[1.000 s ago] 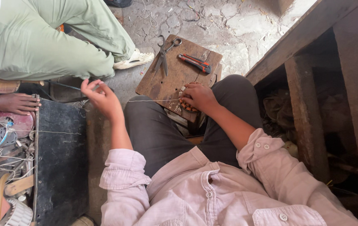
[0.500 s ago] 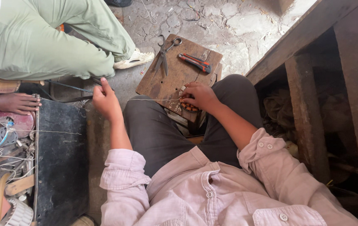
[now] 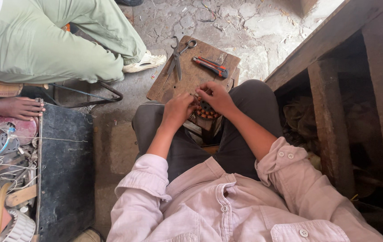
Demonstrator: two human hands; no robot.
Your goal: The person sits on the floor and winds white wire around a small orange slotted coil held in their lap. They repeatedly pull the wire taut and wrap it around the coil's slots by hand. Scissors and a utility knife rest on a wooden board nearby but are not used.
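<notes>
A small round motor stator (image 3: 205,110), dark at its core and ringed with copper-coloured windings, is held between both hands just above the lap. It is largely covered by the fingers (image 3: 187,104), so only its lower arc is seen. It is positioned at the near edge of the small wooden surface (image 3: 173,83).

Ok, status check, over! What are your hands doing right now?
Left hand and right hand both gripping round copper-wound coil. Coil at edge of wooden board. Scissors, red-handled cutter lie clear.
</notes>
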